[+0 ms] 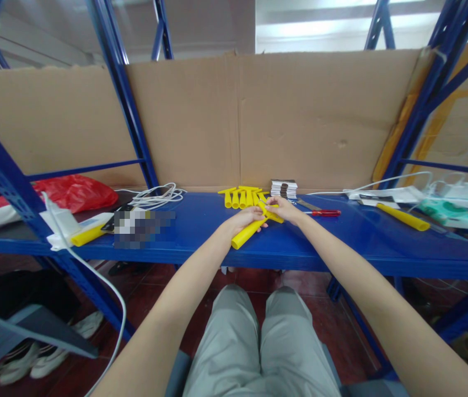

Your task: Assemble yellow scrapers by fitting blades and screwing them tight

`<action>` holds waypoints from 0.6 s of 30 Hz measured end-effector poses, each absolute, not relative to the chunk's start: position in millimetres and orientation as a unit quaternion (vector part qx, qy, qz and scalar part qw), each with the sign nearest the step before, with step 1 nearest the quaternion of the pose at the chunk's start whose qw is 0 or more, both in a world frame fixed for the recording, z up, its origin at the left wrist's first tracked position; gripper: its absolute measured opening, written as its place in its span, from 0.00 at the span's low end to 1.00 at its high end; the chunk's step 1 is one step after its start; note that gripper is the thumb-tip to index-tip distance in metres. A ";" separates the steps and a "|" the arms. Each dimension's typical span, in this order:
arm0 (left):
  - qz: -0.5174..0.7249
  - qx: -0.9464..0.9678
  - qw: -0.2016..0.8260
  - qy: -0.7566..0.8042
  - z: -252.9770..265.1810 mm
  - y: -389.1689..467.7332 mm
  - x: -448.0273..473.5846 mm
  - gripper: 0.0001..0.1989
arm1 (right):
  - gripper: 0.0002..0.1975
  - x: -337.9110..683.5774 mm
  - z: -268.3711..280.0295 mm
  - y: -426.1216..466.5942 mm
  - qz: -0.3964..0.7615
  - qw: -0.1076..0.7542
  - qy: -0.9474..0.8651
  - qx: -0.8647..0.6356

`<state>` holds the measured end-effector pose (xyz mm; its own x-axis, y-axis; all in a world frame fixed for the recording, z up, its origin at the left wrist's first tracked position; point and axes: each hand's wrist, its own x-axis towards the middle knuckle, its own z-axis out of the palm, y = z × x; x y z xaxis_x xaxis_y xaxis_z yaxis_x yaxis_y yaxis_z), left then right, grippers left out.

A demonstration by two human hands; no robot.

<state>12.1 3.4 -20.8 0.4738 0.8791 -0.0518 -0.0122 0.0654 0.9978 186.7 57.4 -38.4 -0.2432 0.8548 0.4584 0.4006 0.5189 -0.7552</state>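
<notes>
A yellow T-shaped plastic tool (247,236) with a thick round handle is held over the front part of the blue table. My left hand (244,219) is closed around it near where the handle meets the crosspiece. The fingers of my right hand (282,208) pinch the crosspiece end; whether they also hold some small part is too fine to make out. Just beyond my hands, several similar yellow T-shaped tools (234,199) lie side by side with their handles toward me.
Behind the yellow tools stands a stack of small white-and-dark pieces (284,189). A red screwdriver (325,213) lies to the right, with another yellow tool (403,216) farther along. White cable (163,194) and a red plastic bag (74,192) are at left. Cardboard (300,121) closes the back between blue posts.
</notes>
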 end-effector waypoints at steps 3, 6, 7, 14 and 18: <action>0.351 0.587 0.629 0.370 -22.4 5.3 11.2 0.10 | 0.10 187.5 -39.0 56.2 0.268 0.460 -0.729 -0.431; 0.350 0.590 0.625 0.373 -21.9 4.4 11.5 0.11 | 0.11 187.9 -38.3 55.1 0.273 0.460 -0.724 -0.435; 0.350 0.591 0.623 0.375 -21.3 3.6 11.8 0.11 | 0.11 187.8 -37.8 54.7 0.272 0.459 -0.725 -0.435; 0.346 0.593 0.618 0.384 -18.9 -1.1 13.1 0.10 | 0.13 193.7 -36.6 54.8 0.240 0.446 -0.738 -0.445; 0.341 0.594 0.624 0.375 -19.7 -0.4 12.7 0.10 | 0.16 205.1 -37.5 60.5 0.144 0.419 -0.771 -0.458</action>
